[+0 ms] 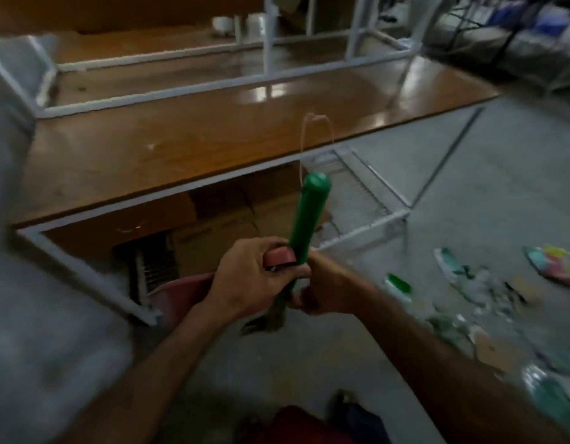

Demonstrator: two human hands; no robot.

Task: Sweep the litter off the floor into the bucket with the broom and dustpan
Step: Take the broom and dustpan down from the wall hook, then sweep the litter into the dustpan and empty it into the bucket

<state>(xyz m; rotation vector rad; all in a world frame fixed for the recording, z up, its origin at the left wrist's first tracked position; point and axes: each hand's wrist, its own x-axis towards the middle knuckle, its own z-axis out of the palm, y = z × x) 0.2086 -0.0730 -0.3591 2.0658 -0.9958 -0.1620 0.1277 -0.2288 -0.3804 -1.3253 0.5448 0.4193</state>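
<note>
1. Both hands meet at the middle of the frame. The left hand (245,277) has its fingers curled around a pinkish-red handle, which seems to belong to the dustpan (181,293), whose red body shows just left of and below the wrist.
2. The right hand (318,290) wraps its fingers around the green handle of the broom (309,216); the handle rises toward the centre of the frame, its rounded cap pointing up. The bristle end is mostly hidden below the hands and is too blurred to describe.
3. The litter (469,283) lies on the grey floor (485,193) at the right of the frame: wrappers, a green scrap and pale bits, spread from middle right down to lower right, well apart from the dustpan.
4. A brown bench (181,139) with a white frame fills the upper left and centre; a wire rack (360,193) sits beside it, just right of the broom's cap.
5. No bucket can be told for certain; a dark red shape at the bottom edge is too blurred to name.
6. Judged from this, the step in hand is taking up the tools; sweeping has not begun, as the litter is still scattered.
7. The next move calls for separating the two handles, turning right, setting the dustpan's lip flat on the floor near the litter, and drawing the bristles toward it.
</note>
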